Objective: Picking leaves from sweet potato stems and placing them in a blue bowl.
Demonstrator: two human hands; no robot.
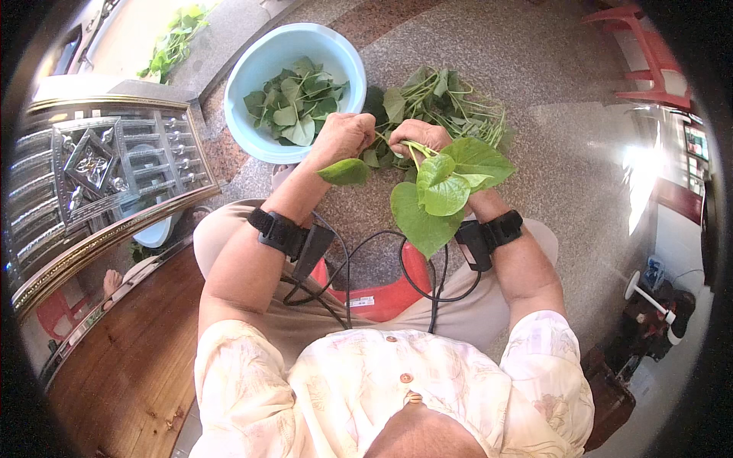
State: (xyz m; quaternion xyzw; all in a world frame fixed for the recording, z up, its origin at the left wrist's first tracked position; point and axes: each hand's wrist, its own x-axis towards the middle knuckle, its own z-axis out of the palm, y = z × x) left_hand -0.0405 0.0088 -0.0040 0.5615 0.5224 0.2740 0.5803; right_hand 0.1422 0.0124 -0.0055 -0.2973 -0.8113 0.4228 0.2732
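My right hand (421, 136) grips pale green stems, from which a cluster of broad heart-shaped leaves (444, 183) hangs toward me. Close by on the left, my left hand (346, 134) is closed, its fingertips pinching a thin stem between the two hands. A single green leaf (345, 172) shows just below that hand, over the forearm. Beside my left hand stands a light blue plastic basin (236, 106) with picked leaves (295, 100) inside. Beyond my right hand, a pile of leafy stems (458, 103) lies on the speckled stone floor (550, 149).
A red plastic stool (389, 297) is between my legs, and black cables (349, 252) link the wrist devices. At left is a gilt-framed glass panel (114, 166) near a wooden surface (120, 355). A red plastic chair (653, 57) stands at the far right. More greens (177, 43) lie upper left.
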